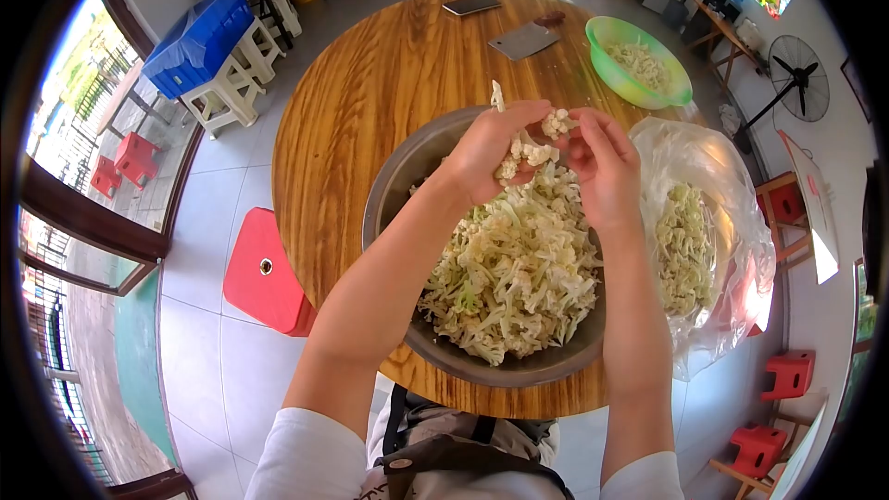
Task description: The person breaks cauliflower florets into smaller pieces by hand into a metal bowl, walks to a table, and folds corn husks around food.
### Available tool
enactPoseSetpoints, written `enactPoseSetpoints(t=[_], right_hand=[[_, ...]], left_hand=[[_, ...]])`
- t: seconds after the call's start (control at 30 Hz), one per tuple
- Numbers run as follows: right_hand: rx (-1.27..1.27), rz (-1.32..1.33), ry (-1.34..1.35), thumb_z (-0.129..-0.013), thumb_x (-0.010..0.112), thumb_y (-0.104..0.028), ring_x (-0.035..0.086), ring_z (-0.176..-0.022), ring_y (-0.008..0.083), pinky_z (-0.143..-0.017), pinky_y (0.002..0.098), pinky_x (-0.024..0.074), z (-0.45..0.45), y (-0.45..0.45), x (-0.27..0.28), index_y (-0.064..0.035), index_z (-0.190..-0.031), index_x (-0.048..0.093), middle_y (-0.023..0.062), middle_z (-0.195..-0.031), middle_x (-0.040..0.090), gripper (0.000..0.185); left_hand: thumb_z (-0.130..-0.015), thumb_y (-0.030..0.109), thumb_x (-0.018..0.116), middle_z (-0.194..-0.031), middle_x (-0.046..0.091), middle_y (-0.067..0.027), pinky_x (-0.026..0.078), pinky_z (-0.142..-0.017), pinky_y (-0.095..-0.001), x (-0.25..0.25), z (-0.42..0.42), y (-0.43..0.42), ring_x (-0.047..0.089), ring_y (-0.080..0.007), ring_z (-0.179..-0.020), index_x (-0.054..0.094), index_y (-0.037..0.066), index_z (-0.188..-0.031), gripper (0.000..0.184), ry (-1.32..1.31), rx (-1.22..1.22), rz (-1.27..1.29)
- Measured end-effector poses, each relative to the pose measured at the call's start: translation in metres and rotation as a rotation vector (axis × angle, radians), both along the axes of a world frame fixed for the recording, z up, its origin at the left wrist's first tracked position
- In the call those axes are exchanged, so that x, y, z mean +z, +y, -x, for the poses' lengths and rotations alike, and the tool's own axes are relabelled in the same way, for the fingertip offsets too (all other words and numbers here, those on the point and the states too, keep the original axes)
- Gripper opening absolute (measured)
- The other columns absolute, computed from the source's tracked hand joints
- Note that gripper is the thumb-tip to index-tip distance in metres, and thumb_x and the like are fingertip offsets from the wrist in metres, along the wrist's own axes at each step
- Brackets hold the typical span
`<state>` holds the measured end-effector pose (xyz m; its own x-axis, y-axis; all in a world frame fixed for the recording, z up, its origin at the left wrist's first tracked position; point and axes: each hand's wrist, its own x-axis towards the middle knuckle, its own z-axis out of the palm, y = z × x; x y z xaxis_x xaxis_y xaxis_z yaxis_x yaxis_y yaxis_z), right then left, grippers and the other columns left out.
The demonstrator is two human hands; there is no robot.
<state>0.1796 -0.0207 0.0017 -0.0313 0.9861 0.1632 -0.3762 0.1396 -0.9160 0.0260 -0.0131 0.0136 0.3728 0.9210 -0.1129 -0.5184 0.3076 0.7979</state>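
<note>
My left hand (489, 150) is closed around a piece of cauliflower (523, 156) whose pale stem sticks up past the fingers. Between the fingertips of my right hand (604, 157) is a small floret (557, 123), pinched where the two hands nearly meet. Both hands are above the far part of a wide metal bowl (519, 373). Inside it lies a heap of broken cauliflower pieces (514, 268). To the right, a clear plastic bag (732, 222) holds more cauliflower pieces (685, 250).
Farther back on the round wooden table (370, 83) are a cleaver (523, 42), a phone (472, 6) and a green bowl (683, 83) of cauliflower. A red stool (264, 268) stands left of the table; a fan (798, 79) is at the right.
</note>
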Motion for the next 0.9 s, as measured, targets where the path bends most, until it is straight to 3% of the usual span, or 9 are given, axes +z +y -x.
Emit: enactPoseSetpoints(t=[0.23,0.43,0.53,0.67,0.77,0.83,0.87,0.9], right_hand=[[0.035,-0.025,0.038,-0.090,0.056,-0.015,0.052,-0.068,0.0056,-0.060,0.0183,0.0391,0.000,0.001,0.000,-0.0021,-0.099,0.060,0.0008,-0.078,0.059,0.017],[-0.077,0.003,-0.005,-0.088,0.060,-0.018,0.045,-0.058,0.0046,-0.053,0.0191,0.0350,0.005,-0.001,0.000,-0.0026,-0.090,0.060,-0.0009,-0.070,0.056,0.016],[-0.053,0.027,0.027,-0.086,0.062,-0.023,0.039,-0.051,0.0036,-0.048,0.0191,0.0299,-0.008,0.002,-0.001,-0.0032,-0.083,0.059,-0.0035,-0.062,0.049,0.020],[0.120,0.047,-0.124,-0.085,0.063,-0.029,0.032,-0.047,0.0023,-0.046,0.0180,0.0246,-0.013,-0.002,0.006,-0.0035,-0.078,0.058,-0.0062,-0.055,0.041,0.027],[-0.120,-0.065,-0.510,-0.085,0.064,-0.027,0.034,-0.051,0.0019,-0.047,0.0175,0.0266,-0.001,-0.007,0.006,-0.0034,-0.081,0.061,-0.0063,-0.059,0.042,0.024],[-0.120,-0.159,-0.390,-0.083,0.066,-0.023,0.038,-0.054,0.0023,-0.049,0.0177,0.0310,0.006,-0.008,0.005,-0.0038,-0.085,0.063,-0.0062,-0.062,0.045,0.020],[-0.116,-0.206,-0.330,-0.083,0.067,-0.022,0.041,-0.055,0.0025,-0.051,0.0178,0.0332,0.009,-0.008,0.004,-0.0041,-0.087,0.064,-0.0062,-0.063,0.046,0.018],[-0.106,-0.220,-0.386,-0.082,0.068,-0.019,0.043,-0.058,0.0029,-0.053,0.0180,0.0351,0.011,-0.009,0.004,-0.0039,-0.089,0.064,-0.0057,-0.065,0.048,0.018]], left_hand=[[-0.088,0.020,0.050,-0.079,0.054,-0.0084,0.026,-0.038,-0.0213,-0.003,0.004,0.000,0.037,-0.0106,-0.049,0.050,0.002,-0.100,0.021,-0.079,-0.004,-0.005],[-0.088,0.026,0.053,-0.077,0.054,-0.0065,0.026,-0.039,-0.0220,-0.001,0.003,0.001,0.039,-0.0100,-0.051,0.053,0.003,-0.097,0.025,-0.038,0.049,0.081],[-0.088,0.032,0.054,-0.077,0.054,-0.0049,0.026,-0.039,-0.0224,0.005,-0.002,-0.001,0.039,-0.0091,-0.050,0.056,0.003,-0.089,0.028,0.176,0.228,0.170],[-0.084,0.029,0.061,-0.072,0.055,-0.0041,0.030,-0.040,-0.0228,-0.009,0.001,0.005,0.043,-0.0082,-0.049,0.059,0.004,-0.083,0.025,0.257,0.258,0.030],[-0.081,0.025,0.065,-0.069,0.057,-0.0050,0.033,-0.041,-0.0230,-0.016,-0.003,0.008,0.047,-0.0080,-0.048,0.061,0.003,-0.082,0.022,0.459,0.238,-0.136],[-0.080,0.023,0.066,-0.067,0.058,-0.0053,0.035,-0.042,-0.0228,-0.019,-0.007,0.007,0.050,-0.0079,-0.049,0.061,0.002,-0.081,0.021,0.668,0.186,-0.245],[-0.078,0.025,0.068,-0.067,0.060,-0.0042,0.042,-0.048,-0.0250,-0.012,-0.009,-0.001,0.055,-0.0102,-0.055,0.062,0.001,-0.082,0.025,0.737,0.162,-0.283],[-0.078,0.025,0.067,-0.066,0.061,-0.0055,0.043,-0.051,-0.0263,-0.013,-0.010,-0.003,0.057,-0.0117,-0.057,0.062,0.000,-0.083,0.026,0.792,0.140,-0.333]])
